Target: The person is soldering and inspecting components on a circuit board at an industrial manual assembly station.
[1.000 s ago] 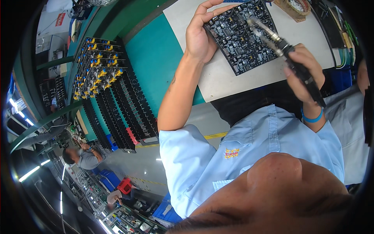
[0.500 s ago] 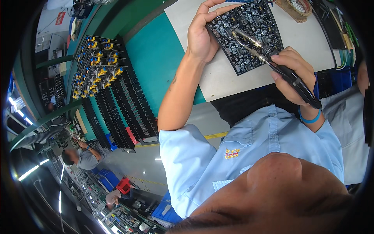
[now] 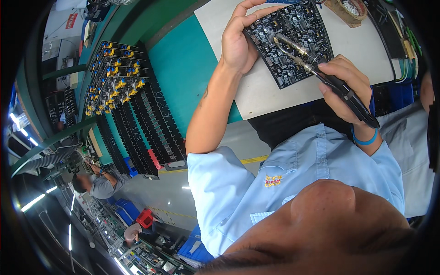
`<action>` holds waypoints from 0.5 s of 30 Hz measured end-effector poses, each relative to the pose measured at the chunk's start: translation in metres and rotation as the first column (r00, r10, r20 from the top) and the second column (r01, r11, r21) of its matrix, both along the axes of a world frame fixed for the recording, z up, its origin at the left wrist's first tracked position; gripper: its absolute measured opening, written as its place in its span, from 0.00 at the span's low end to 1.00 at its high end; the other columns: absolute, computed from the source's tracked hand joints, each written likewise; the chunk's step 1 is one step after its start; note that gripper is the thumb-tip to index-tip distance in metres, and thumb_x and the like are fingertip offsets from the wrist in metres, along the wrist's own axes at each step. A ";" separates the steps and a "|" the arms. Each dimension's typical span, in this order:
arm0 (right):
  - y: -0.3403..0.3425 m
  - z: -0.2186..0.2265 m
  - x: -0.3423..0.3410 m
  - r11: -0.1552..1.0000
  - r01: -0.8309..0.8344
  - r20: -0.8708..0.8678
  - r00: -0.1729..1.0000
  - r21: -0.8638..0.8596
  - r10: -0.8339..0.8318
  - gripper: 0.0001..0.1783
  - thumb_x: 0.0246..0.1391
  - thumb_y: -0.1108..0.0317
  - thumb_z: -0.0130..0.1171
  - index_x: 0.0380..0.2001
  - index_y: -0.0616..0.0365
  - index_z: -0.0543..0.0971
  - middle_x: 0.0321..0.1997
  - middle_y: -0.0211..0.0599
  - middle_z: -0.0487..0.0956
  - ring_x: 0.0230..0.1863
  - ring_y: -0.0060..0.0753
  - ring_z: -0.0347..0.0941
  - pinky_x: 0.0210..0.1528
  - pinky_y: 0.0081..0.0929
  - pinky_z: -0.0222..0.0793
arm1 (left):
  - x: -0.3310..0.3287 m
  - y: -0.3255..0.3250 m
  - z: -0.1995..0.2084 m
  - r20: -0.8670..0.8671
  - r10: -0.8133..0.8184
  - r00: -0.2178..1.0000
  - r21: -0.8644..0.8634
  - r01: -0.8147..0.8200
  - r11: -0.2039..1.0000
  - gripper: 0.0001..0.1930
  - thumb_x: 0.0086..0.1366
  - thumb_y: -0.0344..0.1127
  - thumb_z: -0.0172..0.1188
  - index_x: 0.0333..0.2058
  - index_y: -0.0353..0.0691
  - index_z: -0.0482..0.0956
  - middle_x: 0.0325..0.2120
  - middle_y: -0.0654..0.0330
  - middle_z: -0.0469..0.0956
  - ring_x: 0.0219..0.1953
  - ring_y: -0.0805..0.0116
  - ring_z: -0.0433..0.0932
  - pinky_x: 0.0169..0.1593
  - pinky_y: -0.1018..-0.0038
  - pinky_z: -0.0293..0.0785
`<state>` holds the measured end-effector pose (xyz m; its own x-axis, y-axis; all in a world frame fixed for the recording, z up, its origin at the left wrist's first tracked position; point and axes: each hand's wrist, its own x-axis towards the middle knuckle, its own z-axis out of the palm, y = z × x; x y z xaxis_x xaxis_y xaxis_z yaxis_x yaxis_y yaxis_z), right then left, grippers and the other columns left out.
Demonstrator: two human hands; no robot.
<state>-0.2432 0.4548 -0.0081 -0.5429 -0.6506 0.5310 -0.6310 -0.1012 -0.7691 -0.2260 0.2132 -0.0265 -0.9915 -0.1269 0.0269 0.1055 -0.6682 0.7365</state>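
Observation:
My left hand (image 3: 239, 43) grips the upper left edge of a black circuit board panel (image 3: 293, 68), its fingers wrapped around the far side. Thin lines divide the panel into several blocks, each crowded with small components. In my right hand (image 3: 348, 82) is a black-handled pair of soldering tweezers (image 3: 341, 89), closed in my fingers and thumb. Its two metal arms reach over the panel from the lower right, and the tips come close together above the upper left block. I cannot tell whether the tips touch a component.
A white sheet (image 3: 256, 98) covers part of the green bench mat (image 3: 183, 55). To the left stand stacked boards with yellow and blue parts (image 3: 117, 78) and black slotted racks (image 3: 149, 114). A small container of pale bits (image 3: 350, 10) sits far right, beside assorted tools (image 3: 405, 46).
Almost nothing differs. The soldering tweezers' tips have shifted very slightly over the same block; both hands keep their hold and the panel stays in place.

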 end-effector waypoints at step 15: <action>0.030 -0.003 -0.012 0.997 0.077 0.067 0.995 -0.032 -0.075 0.24 0.43 0.83 0.61 0.48 0.67 0.79 0.39 0.45 0.81 0.34 0.33 0.75 0.39 0.24 0.70 | 0.000 0.000 0.001 0.030 -0.002 1.000 0.010 0.001 1.000 0.25 0.64 0.30 0.40 0.61 0.36 0.59 0.57 0.42 0.73 0.58 0.50 0.73 0.62 0.61 0.67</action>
